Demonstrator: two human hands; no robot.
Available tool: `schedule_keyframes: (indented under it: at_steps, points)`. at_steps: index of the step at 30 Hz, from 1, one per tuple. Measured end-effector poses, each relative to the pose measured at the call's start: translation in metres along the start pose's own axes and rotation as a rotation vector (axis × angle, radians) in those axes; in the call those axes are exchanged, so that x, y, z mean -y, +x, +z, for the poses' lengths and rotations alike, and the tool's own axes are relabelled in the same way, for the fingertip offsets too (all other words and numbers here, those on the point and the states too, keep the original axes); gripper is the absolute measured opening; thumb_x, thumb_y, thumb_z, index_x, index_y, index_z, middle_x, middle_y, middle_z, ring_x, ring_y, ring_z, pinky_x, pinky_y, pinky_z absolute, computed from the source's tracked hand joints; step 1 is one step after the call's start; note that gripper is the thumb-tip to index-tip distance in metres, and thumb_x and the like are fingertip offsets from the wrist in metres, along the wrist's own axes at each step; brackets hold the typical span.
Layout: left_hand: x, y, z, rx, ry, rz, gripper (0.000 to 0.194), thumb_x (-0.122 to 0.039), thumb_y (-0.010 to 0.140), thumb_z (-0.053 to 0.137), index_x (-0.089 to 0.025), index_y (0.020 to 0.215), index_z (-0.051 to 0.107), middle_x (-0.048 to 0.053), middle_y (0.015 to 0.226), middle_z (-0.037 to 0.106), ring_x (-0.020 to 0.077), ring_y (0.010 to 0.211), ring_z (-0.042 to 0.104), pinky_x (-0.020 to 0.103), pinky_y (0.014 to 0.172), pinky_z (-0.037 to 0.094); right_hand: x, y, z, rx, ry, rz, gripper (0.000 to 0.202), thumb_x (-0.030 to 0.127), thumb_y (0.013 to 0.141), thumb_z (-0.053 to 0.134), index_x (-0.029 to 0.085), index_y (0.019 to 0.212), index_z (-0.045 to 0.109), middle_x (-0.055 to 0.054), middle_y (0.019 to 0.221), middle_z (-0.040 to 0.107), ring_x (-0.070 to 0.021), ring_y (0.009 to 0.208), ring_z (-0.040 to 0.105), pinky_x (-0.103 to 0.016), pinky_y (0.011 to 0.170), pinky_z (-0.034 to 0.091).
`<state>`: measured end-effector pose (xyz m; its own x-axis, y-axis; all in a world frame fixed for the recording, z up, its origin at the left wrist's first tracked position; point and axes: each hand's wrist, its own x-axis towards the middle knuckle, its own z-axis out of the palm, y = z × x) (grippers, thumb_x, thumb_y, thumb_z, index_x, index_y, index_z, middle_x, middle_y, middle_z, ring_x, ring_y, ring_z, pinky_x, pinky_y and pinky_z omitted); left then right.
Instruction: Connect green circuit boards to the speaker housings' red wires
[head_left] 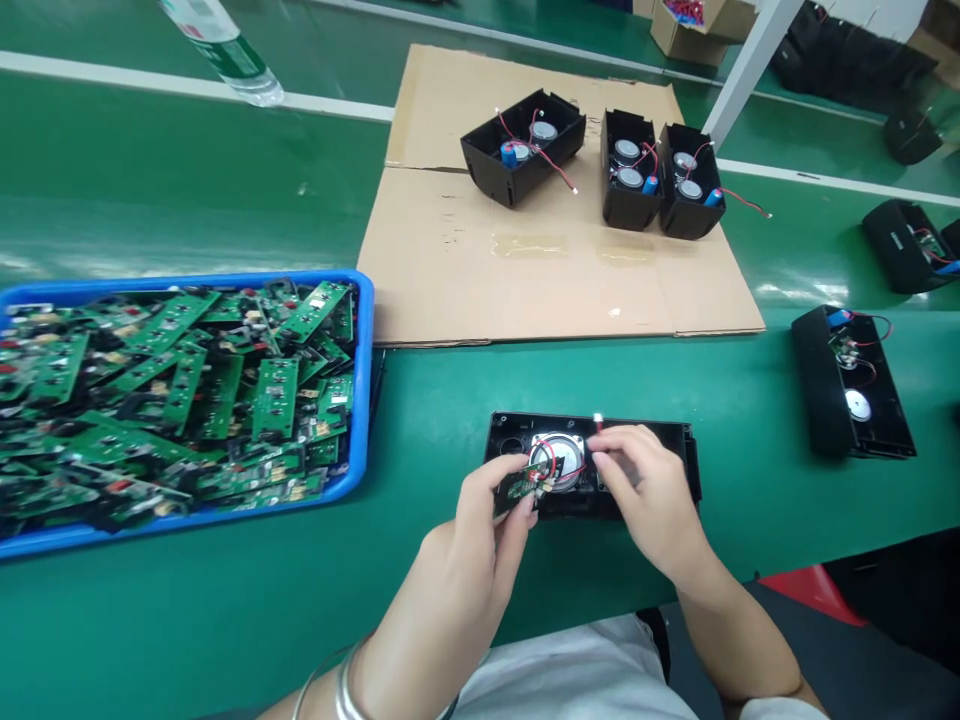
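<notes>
A black speaker housing [645, 440] lies open side up on the green table in front of me. Inside it sits a round silver speaker [564, 462]. My left hand [480, 510] pinches a small green circuit board [517, 487] between thumb and fingers, over the housing's left part. Red and black wires run near the board and across the speaker. With thumb and forefinger, my right hand [645, 485] grips a thin wire ending in a white connector [598, 418], above the housing's middle. The right hand covers part of the housing's right half.
A blue tray [364, 390] heaped with circuit boards stands at left. Several black housings with speakers and blue cylinders, one a black housing [525, 150], rest on a cardboard sheet [450, 260]. More stand at right, including a black housing [832, 400]. A plastic bottle [232, 60] is at upper left.
</notes>
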<state>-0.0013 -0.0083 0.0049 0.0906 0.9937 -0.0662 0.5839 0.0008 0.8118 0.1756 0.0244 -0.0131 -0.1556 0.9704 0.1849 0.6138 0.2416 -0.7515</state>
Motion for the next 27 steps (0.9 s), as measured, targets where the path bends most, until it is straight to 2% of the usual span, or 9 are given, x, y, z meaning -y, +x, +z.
schedule_keyframes:
  at_steps: [2, 4, 6, 8, 11, 14, 21, 27]
  points:
    - [0.000, 0.002, 0.006, -0.030, 0.034, 0.028, 0.027, -0.034, 0.093, 0.041, -0.020, 0.115, 0.048, 0.002, 0.062, 0.072, 0.0239, 0.062, 0.073, 0.023, 0.041, 0.053, -0.003, -0.007, -0.007, -0.081, 0.062, 0.114, 0.003, 0.020, 0.086, 0.058, 0.020, 0.087, 0.056, 0.000, 0.075, 0.068, -0.0141, 0.065, 0.064, -0.024, 0.056, 0.051]
    - [0.000, 0.005, 0.012, -0.060, 0.046, 0.052, 0.028, -0.034, 0.093, 0.040, -0.019, 0.115, 0.048, 0.003, 0.062, 0.072, 0.0244, 0.061, 0.073, 0.023, 0.040, 0.053, -0.004, -0.015, -0.010, -0.101, 0.089, 0.125, 0.006, 0.020, 0.086, 0.059, 0.021, 0.090, 0.054, 0.001, 0.075, 0.070, -0.0142, 0.066, 0.066, -0.024, 0.059, 0.051]
    - [-0.001, 0.008, 0.015, -0.055, 0.045, 0.057, 0.027, -0.032, 0.093, 0.039, -0.018, 0.115, 0.047, 0.006, 0.070, 0.074, 0.0243, 0.062, 0.073, 0.025, 0.043, 0.055, -0.004, -0.022, -0.009, -0.085, 0.074, 0.049, 0.007, 0.019, 0.090, 0.053, 0.022, 0.096, 0.052, -0.001, 0.082, 0.072, -0.0160, 0.076, 0.068, -0.028, 0.069, 0.052]
    - [-0.004, 0.011, 0.017, -0.058, 0.043, 0.064, 0.026, -0.030, 0.093, 0.040, -0.017, 0.114, 0.047, 0.009, 0.079, 0.075, 0.0239, 0.063, 0.073, 0.026, 0.047, 0.057, -0.002, -0.026, -0.007, -0.077, 0.034, -0.028, 0.011, 0.017, 0.092, 0.049, 0.021, 0.102, 0.050, -0.002, 0.087, 0.072, -0.0168, 0.080, 0.067, -0.031, 0.072, 0.050]
    - [-0.006, 0.013, 0.017, -0.089, 0.034, 0.074, 0.023, -0.029, 0.092, 0.043, -0.017, 0.111, 0.046, 0.010, 0.084, 0.075, 0.0230, 0.064, 0.073, 0.025, 0.047, 0.057, 0.001, -0.024, -0.003, -0.056, -0.068, -0.124, 0.010, 0.017, 0.094, 0.045, 0.019, 0.098, 0.054, -0.002, 0.081, 0.069, -0.0155, 0.073, 0.062, -0.029, 0.067, 0.046]
    - [-0.007, 0.014, 0.018, -0.106, -0.021, 0.084, 0.021, -0.025, 0.090, 0.049, -0.018, 0.110, 0.047, 0.007, 0.086, 0.075, 0.0202, 0.067, 0.074, 0.019, 0.048, 0.056, 0.004, -0.019, -0.001, -0.059, -0.180, -0.215, 0.019, 0.018, 0.095, 0.043, 0.017, 0.086, 0.060, 0.000, 0.067, 0.062, -0.0143, 0.063, 0.052, -0.029, 0.062, 0.038]
    - [-0.005, 0.014, 0.020, -0.156, -0.051, 0.161, 0.020, -0.018, 0.088, 0.051, -0.021, 0.107, 0.047, 0.001, 0.081, 0.075, 0.0145, 0.064, 0.073, 0.012, 0.047, 0.054, 0.005, -0.014, 0.006, -0.066, -0.234, -0.252, 0.025, 0.017, 0.096, 0.041, 0.013, 0.082, 0.061, -0.001, 0.064, 0.060, -0.0141, 0.063, 0.047, -0.030, 0.064, 0.031]
    - [-0.003, 0.013, 0.021, -0.128, 0.091, 0.286, 0.018, -0.020, 0.092, 0.046, -0.020, 0.111, 0.046, 0.004, 0.081, 0.075, 0.0173, 0.062, 0.073, 0.019, 0.050, 0.055, 0.009, -0.011, 0.002, -0.031, -0.369, -0.345, 0.027, 0.013, 0.095, 0.041, 0.013, 0.077, 0.061, -0.001, 0.059, 0.057, -0.0147, 0.059, 0.045, -0.030, 0.060, 0.028]
